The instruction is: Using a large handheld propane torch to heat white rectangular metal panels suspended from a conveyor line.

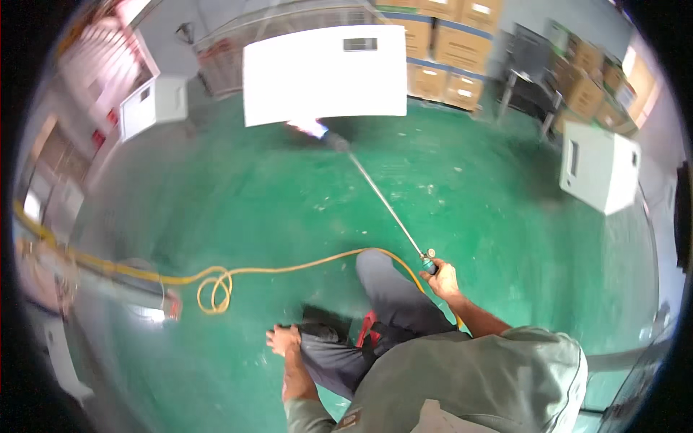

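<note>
Right hand (443,280) grips near end of long torch (385,200); flame (310,128) ahead, leftward, by white panel (325,76). Left hand (284,339) at knee (317,351), apart from torch, open or closed unclear.

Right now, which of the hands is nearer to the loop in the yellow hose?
Left. The left hand is right of the loop, lower in the picture; the right hand, on the torch, is much farther right.

The long, thin silver torch wand (385,202) looks smooth metal; the white rectangular panel (325,79) at twelve o'clock, smooth and matt; brown stacked boxes (462,47) at one, matt cardboard; the green floor (520,252), faintly glossy, scuffed.
</note>
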`<state>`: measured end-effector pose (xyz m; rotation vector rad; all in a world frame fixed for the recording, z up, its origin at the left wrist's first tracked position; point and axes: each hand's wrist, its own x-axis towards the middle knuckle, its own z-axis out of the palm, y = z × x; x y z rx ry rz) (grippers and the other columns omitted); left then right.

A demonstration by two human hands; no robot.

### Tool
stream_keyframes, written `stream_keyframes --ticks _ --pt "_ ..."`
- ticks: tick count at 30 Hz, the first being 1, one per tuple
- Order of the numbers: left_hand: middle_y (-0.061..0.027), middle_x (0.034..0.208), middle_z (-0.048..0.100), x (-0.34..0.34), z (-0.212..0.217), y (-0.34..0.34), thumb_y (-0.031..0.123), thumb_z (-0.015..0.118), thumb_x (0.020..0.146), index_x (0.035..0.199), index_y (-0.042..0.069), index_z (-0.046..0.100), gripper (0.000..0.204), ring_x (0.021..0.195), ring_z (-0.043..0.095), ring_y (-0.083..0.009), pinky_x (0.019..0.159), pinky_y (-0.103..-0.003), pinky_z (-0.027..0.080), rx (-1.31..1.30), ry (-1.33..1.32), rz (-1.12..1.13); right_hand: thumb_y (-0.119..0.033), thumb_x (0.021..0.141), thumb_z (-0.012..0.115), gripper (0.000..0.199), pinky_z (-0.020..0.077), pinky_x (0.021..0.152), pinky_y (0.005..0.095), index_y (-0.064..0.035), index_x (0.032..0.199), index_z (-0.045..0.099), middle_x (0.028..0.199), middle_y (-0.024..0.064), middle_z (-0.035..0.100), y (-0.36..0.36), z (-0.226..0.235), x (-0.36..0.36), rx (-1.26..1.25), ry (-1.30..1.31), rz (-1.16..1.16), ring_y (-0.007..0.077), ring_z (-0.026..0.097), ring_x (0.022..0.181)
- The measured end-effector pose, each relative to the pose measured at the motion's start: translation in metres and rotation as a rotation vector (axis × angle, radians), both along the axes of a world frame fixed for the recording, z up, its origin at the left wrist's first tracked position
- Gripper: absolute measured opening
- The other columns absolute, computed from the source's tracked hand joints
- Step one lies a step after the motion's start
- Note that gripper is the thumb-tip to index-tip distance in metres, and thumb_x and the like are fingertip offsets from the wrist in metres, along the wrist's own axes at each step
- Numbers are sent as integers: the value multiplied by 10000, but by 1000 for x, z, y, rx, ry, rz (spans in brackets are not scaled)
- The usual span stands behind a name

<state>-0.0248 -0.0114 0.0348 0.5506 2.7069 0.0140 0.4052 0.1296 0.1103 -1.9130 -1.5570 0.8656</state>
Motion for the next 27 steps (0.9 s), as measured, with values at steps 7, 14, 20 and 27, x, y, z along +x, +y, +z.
stream_keyframes --ticks 7,14,20,27 --pt "-86 1386 460 -12 -35 -10 497 751 808 1335 240 594 607 1257 474 -371 956 -569 499 -14 15 -97 -295 781 815 458 546 745 411 -12 1125 707 832 169 704 -60 -13 89 -164 -64 -64 291 687 770" --pt "-62 1370 477 -61 -115 -30 507 774 785 1321 263 601 613 1203 509 -391 864 -573 533 30 116 -207 -299 784 786 411 558 846 435 -52 1106 721 952 198 732 -141 0 168 -318 -159 -342 353 713 923" --pt "-60 1347 485 -51 -123 -10 491 767 796 1310 260 602 587 1195 510 -398 858 -563 534 84 203 5 -266 764 762 392 555 794 444 19 1027 701 853 212 719 -136 -26 190 -71 -129 -738 367 712 844" --pt "-74 1325 487 -24 -74 -8 483 750 817 1278 229 611 544 1179 510 -404 840 -575 528 11 133 -77 -221 783 706 393 522 737 420 24 1067 587 835 155 655 -98 -38 196 207 -2 -1165 279 645 769"
